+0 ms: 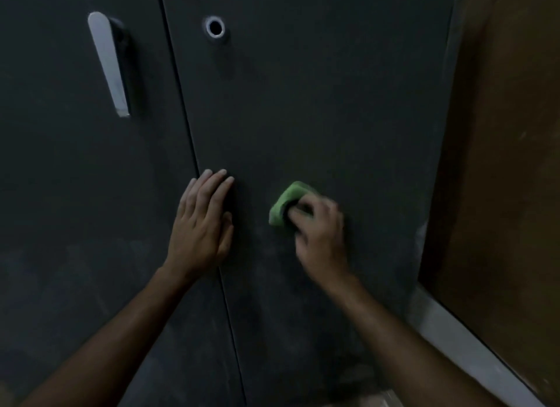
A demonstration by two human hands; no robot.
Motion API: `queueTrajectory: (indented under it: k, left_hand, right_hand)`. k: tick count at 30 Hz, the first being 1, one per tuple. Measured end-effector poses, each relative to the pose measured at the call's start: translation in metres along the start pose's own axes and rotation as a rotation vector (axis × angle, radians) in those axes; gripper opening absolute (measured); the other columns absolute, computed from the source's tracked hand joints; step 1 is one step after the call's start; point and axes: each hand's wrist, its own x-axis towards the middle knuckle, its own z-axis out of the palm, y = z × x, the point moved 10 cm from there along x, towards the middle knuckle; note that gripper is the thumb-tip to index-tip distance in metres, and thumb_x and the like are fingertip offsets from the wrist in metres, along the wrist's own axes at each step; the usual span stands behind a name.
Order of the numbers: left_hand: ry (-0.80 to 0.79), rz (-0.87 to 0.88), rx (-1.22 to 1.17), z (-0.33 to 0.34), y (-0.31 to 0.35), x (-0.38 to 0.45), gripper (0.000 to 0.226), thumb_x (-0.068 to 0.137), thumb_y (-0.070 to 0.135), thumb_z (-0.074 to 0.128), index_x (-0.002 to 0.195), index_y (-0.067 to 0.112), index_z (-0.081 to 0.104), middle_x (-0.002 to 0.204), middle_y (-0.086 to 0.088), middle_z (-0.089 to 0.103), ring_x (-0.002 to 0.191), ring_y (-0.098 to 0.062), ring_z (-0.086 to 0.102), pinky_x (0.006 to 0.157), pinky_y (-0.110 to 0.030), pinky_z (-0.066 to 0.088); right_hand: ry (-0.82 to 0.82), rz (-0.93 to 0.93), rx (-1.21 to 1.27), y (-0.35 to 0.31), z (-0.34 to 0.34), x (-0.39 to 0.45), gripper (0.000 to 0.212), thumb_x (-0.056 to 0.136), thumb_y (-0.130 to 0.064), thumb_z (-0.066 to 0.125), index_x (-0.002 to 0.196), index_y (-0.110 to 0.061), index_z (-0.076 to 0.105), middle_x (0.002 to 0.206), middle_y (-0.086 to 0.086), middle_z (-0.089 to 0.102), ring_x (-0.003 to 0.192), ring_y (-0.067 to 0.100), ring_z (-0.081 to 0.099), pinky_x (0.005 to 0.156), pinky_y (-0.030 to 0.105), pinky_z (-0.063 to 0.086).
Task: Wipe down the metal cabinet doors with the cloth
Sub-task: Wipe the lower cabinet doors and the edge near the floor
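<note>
Two dark grey metal cabinet doors fill the view, the left door [75, 179] and the right door [333, 103], with a thin seam between them. My left hand [203, 221] lies flat with straight fingers across the seam, pressing the right door's inner edge. My right hand [318, 230], blurred, grips a folded green cloth [285, 203] and holds it against the middle of the right door. Dusty smears show on the lower part of both doors.
A silver lever handle [110, 64] hangs on the left door's upper part. A round silver-rimmed lock hole [215, 27] sits near the right door's top. A brown wall [509, 164] stands right of the cabinet, with a pale skirting strip [472, 352] below.
</note>
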Motion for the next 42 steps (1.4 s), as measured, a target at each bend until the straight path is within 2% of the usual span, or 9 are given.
queueTrajectory:
  k: [3,7,13,16,19,24,30,36,42]
  left_hand:
    - [-0.036,-0.004,0.015,-0.003,-0.009,-0.010,0.062,0.094,0.013,0.052,0.153,-0.002,0.045,0.161,-0.021,0.041,0.154,-0.038,0.032,0.130,-0.052,0.021]
    - [-0.056,-0.021,0.035,-0.004,-0.021,-0.027,0.067,0.089,0.009,0.053,0.154,-0.004,0.043,0.163,-0.022,0.037,0.156,-0.038,0.029,0.128,-0.054,0.024]
    - [-0.096,-0.035,0.050,-0.003,-0.035,-0.047,0.075,0.084,0.013,0.048,0.157,-0.003,0.039,0.167,-0.019,0.032,0.159,-0.034,0.021,0.131,-0.051,0.017]
    - [-0.125,-0.041,0.043,-0.002,-0.037,-0.050,0.077,0.083,0.012,0.049,0.157,-0.003,0.039,0.167,-0.019,0.031,0.159,-0.036,0.021,0.131,-0.052,0.017]
    - [-0.125,-0.065,-0.006,-0.003,-0.036,-0.049,0.074,0.086,0.010,0.048,0.158,-0.002,0.037,0.167,-0.017,0.032,0.159,-0.034,0.021,0.130,-0.054,0.018]
    - [-0.095,-0.103,-0.107,-0.011,-0.039,-0.047,0.069,0.089,0.003,0.042,0.157,-0.007,0.034,0.166,-0.021,0.032,0.158,-0.033,0.024,0.130,-0.049,0.020]
    - [-0.118,-0.136,-0.146,-0.005,-0.040,-0.048,0.077,0.084,-0.005,0.047,0.159,-0.005,0.031,0.168,-0.019,0.028,0.161,-0.032,0.017,0.133,-0.047,0.012]
    - [-0.146,-0.133,-0.164,-0.005,-0.043,-0.050,0.078,0.082,-0.001,0.041,0.159,-0.005,0.031,0.170,-0.018,0.026,0.162,-0.029,0.014,0.133,-0.044,0.010]
    - [-0.088,-0.155,-0.145,0.008,-0.025,-0.056,0.067,0.089,0.003,0.045,0.156,-0.004,0.040,0.168,-0.019,0.030,0.161,-0.033,0.017,0.131,-0.053,0.014]
  right_hand:
    - [-0.141,-0.070,-0.008,0.005,0.005,-0.031,0.039,0.065,0.000,0.074,0.099,-0.019,0.079,0.110,0.010,0.067,0.100,0.040,0.062,0.080,0.050,0.051]
    - [0.131,0.290,0.018,0.025,-0.014,0.011,0.040,0.065,0.006,0.073,0.098,-0.017,0.077,0.112,0.009,0.064,0.101,0.037,0.057,0.081,0.049,0.049]
    - [-0.183,-0.258,-0.004,-0.083,0.057,-0.035,0.040,0.075,-0.007,0.062,0.105,-0.031,0.076,0.116,0.001,0.063,0.106,0.030,0.056,0.084,0.042,0.045]
    - [-0.112,-0.081,0.020,-0.051,0.040,-0.016,0.039,0.067,-0.003,0.076,0.096,-0.029,0.078,0.110,-0.001,0.063,0.103,0.029,0.055,0.081,0.040,0.041]
    - [0.064,0.087,0.076,-0.065,0.031,0.026,0.038,0.083,-0.006,0.057,0.108,-0.030,0.072,0.119,0.001,0.056,0.109,0.026,0.049,0.084,0.037,0.035]
    - [-0.239,-0.365,-0.025,-0.116,0.074,-0.031,0.029,0.085,-0.012,0.067,0.107,-0.029,0.076,0.120,0.002,0.062,0.110,0.030,0.054,0.086,0.044,0.044]
    - [0.062,0.080,0.104,-0.077,0.033,0.040,0.033,0.083,-0.015,0.051,0.103,-0.031,0.073,0.115,-0.004,0.057,0.108,0.024,0.047,0.084,0.035,0.033]
    - [-0.236,-0.345,-0.004,-0.095,0.070,-0.051,0.027,0.077,-0.010,0.072,0.098,-0.026,0.079,0.114,0.002,0.067,0.106,0.032,0.058,0.083,0.045,0.048]
    - [0.076,0.086,0.085,-0.071,0.049,-0.008,0.036,0.084,-0.007,0.060,0.110,-0.030,0.073,0.120,0.001,0.059,0.110,0.029,0.051,0.086,0.042,0.040]
